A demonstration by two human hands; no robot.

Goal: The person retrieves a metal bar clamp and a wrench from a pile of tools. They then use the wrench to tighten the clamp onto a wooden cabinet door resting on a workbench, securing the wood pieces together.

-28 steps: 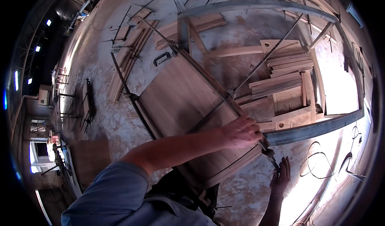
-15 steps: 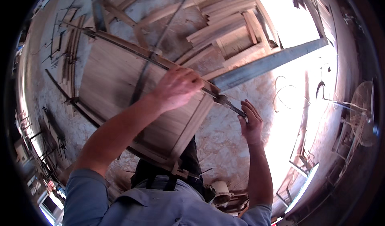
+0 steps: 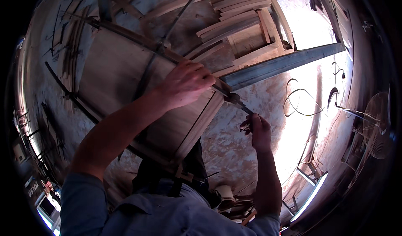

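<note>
A framed wooden panel (image 3: pixel 113 64) lies in front of me, with a dark bar clamp (image 3: pixel 130 43) running along its far edge. My left hand (image 3: pixel 188 81) is closed over that edge and the clamp bar near the right corner. The clamp's screw end (image 3: pixel 239 101) sticks out past the corner. Around its tip my right hand (image 3: pixel 257 129) has its fingers curled, gripping the clamp handle. A second bar clamp (image 3: pixel 79 104) lies along the panel's near edge, its right end close to my waist. Another dark bar (image 3: pixel 144 79) crosses the panel, partly hidden behind my left forearm.
Beyond the panel, cut wooden pieces (image 3: pixel 238 26) are stacked on the floor. A grey metal beam (image 3: pixel 289 64) extends right from the panel's corner. A cable (image 3: pixel 299 97) lies looped on the floor, and a fan (image 3: pixel 374 125) stands far right. Timber strips (image 3: pixel 71 55) lean at left.
My right hand went from outstretched fingers beside the clamp handle to curled fingers around it. My left hand stays nearly in place on the edge. The picture has become darker.
</note>
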